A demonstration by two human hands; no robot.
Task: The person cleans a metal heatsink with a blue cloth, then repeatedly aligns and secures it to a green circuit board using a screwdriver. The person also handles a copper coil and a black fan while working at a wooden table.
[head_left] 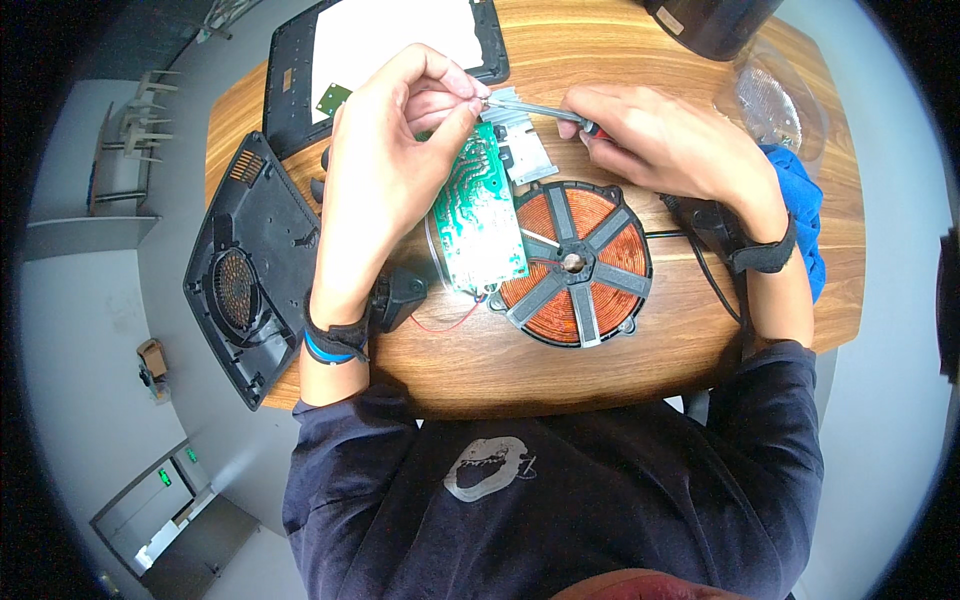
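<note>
My right hand (640,135) grips a screwdriver (545,108) with a red and dark handle, its metal shaft pointing left. At the shaft's tip, the thumb and fingers of my left hand (415,125) are pinched together; whatever they hold is too small to make out. Below them lies a green circuit board (478,205), solder side up, its upper left part covered by my left hand. A silver finned heat sink (527,150) sticks out at the board's upper right. Beside the board rests a round copper coil (630,250) with dark spokes.
A black plastic housing (275,205) with a round vent lies at the left. Behind it are a black panel (490,40) bearing a white sheet and a small green board (333,98). At the right are a clear plastic container (770,100), a blue cloth (808,190) and a dark cylinder (705,25).
</note>
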